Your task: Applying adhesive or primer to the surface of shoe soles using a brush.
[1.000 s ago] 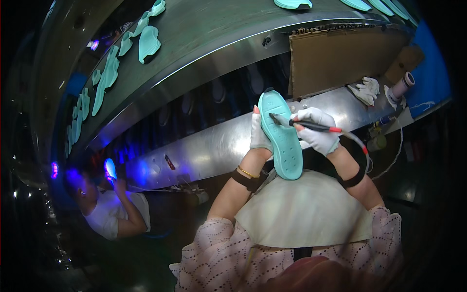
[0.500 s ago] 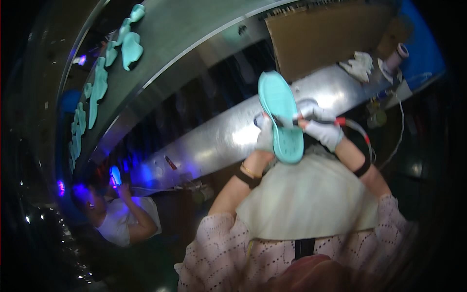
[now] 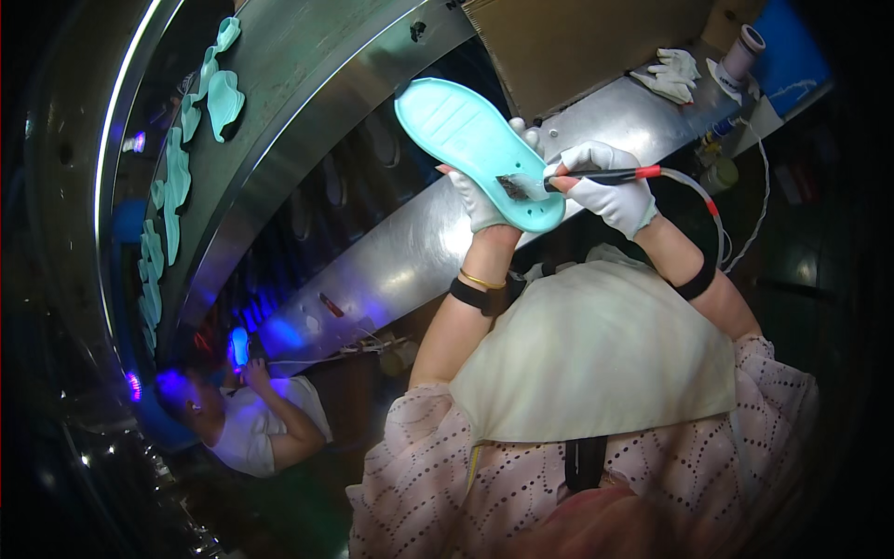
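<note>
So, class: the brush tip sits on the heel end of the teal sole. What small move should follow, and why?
Probably draw the brush in the right hand along the teal sole toward its toe: the dark patch covers only the heel end, while the left hand holds the sole.

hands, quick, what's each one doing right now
Left hand: white-gloved, closed around the mint-green rubber shoe sole, holding it up.
Right hand: white-gloved, closed on a thin black-and-red brush tool, tip on the sole.

The sole [image 3: 480,149] hides most of the left hand [image 3: 484,207]; the brush [image 3: 596,175] tip is blurred.
</note>
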`<state>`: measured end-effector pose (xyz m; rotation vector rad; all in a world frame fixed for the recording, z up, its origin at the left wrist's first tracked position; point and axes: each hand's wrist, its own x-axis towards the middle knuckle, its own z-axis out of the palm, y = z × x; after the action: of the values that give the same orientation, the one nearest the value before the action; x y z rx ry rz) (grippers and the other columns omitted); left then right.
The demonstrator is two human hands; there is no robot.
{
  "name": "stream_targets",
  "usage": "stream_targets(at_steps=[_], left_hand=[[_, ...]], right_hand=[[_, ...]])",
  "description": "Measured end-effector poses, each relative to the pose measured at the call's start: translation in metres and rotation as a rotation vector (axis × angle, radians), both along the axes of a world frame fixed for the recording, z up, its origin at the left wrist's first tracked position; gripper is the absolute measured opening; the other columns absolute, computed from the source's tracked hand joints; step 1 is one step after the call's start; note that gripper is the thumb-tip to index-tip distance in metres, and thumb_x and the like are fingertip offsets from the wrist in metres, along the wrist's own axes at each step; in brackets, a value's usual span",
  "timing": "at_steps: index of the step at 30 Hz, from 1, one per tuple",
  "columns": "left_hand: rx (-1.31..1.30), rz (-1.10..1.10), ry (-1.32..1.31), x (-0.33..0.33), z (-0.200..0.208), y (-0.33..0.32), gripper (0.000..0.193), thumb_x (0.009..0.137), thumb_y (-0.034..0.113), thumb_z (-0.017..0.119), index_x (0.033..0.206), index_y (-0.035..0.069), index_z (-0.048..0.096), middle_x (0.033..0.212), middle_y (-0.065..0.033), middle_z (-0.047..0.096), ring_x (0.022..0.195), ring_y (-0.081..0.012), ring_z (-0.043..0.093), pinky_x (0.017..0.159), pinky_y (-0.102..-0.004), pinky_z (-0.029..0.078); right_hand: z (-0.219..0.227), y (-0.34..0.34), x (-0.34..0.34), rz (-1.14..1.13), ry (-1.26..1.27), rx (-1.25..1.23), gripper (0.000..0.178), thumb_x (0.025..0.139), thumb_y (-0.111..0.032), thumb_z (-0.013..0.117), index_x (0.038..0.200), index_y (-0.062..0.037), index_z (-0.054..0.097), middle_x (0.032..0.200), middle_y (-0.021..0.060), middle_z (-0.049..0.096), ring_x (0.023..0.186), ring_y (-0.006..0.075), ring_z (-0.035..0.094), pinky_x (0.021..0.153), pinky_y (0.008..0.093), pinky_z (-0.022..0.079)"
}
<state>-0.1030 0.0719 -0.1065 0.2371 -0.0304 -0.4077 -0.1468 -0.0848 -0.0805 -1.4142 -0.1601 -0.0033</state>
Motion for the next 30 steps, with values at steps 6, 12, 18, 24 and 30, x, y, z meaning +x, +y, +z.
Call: stream_targets(at_steps=[6,12,18,24,30], left_hand=[[-0.057,-0.03,-0.165,0.023,0.001,0.004,0.089,0.06,0.074,0.055,0.123,0.012,0.046,0.116,-0.0159,0.055,0.098,-0.0327,0.057,0.094,-0.0452,0.041],[-0.213,-0.297,-0.17,0.013,0.0,0.02,0.104,0.062,0.075,0.055,0.139,0.013,0.02,0.133,-0.0208,0.038,0.112,-0.0388,0.047,0.095,-0.0509,0.038],[0.147,-0.265,-0.418,0.003,-0.001,0.052,0.092,0.065,0.072,0.055,0.133,0.014,0.035,0.118,-0.0179,0.051,0.096,-0.0372,0.055,0.083,-0.05,0.046],[0.215,-0.363,-0.426,0.026,0.004,0.06,0.09,0.068,0.071,0.053,0.133,0.012,0.034,0.121,-0.0169,0.049,0.094,-0.0359,0.055,0.083,-0.048,0.047],[0.564,-0.245,-0.337,0.041,0.014,0.057,0.076,0.078,0.064,0.046,0.126,0.005,0.042,0.119,-0.0106,0.052,0.104,-0.0242,0.054,0.089,-0.0402,0.046]], right_hand=[[0.023,-0.002,-0.004,0.222,0.148,-0.015,0.008,0.077,-0.007,0.067,0.08,-0.004,0.06,0.08,0.0025,0.064,0.071,0.0071,0.058,0.064,0.0226,0.047],[0.009,-0.006,-0.006,0.154,-0.105,-0.064,0.013,0.083,-0.009,0.061,0.094,-0.004,0.064,0.088,0.0041,0.064,0.08,0.0102,0.058,0.073,0.0259,0.048],[0.016,0.019,-0.049,0.29,0.058,-0.004,0.015,0.079,-0.017,0.068,0.086,-0.0048,0.062,0.078,0.0011,0.062,0.07,0.0087,0.058,0.063,0.0234,0.047],[-0.028,0.02,0.0,0.195,0.089,0.346,0.011,0.08,-0.006,0.063,0.089,-0.0001,0.062,0.077,0.0037,0.062,0.071,0.0102,0.059,0.065,0.0218,0.048],[0.001,0.015,-0.008,0.228,-0.07,-0.046,0.018,0.071,0.001,0.07,0.088,-0.0014,0.064,0.089,0.0078,0.064,0.084,0.0146,0.061,0.076,0.0268,0.049]])
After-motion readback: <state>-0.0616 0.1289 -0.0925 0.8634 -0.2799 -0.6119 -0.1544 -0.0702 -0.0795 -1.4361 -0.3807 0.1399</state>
